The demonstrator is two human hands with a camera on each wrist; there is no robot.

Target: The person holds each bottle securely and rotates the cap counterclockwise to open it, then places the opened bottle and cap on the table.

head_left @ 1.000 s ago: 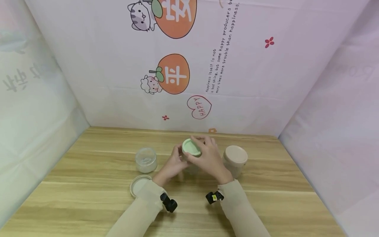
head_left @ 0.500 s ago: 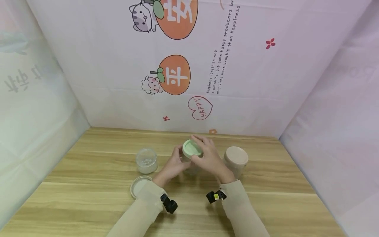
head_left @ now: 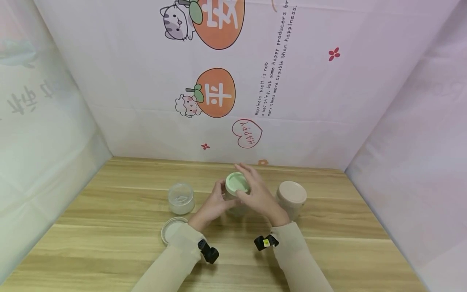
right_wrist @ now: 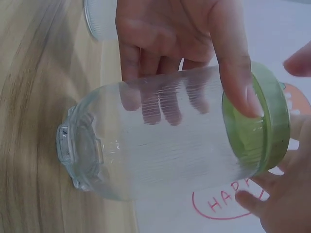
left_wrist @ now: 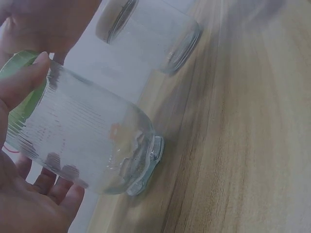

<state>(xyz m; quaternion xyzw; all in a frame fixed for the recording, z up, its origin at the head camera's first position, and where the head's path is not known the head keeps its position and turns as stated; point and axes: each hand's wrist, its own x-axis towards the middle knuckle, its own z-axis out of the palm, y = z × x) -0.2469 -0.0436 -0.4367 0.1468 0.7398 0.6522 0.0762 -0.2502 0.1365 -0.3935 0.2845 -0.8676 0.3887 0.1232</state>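
A clear ribbed glass jar [right_wrist: 170,141] with a pale green lid [head_left: 237,183] stands upright, its thick glass foot at the wooden table. My left hand [head_left: 213,206] grips the jar from the left, fingers behind the glass and thumb lying up against the lid's lower edge. Around the lid's right side, my right hand [head_left: 260,198] is spread wide, fingers long over the far side and thumb on the near side. In the right wrist view a gap shows between the right thumb [right_wrist: 299,62] and the green lid.
A taller jar with a beige-pink lid [head_left: 292,192] stands to the right. On the left are a small clear glass jar [head_left: 181,198] and a loose round lid [head_left: 170,230], partly covered by the left sleeve. Printed cloth walls [head_left: 299,89] enclose the wooden table [head_left: 350,243].
My right fingers have loosened and spread away from the green lid, uncovering more of it. The left hand keeps its grip on the jar, which stays in place.
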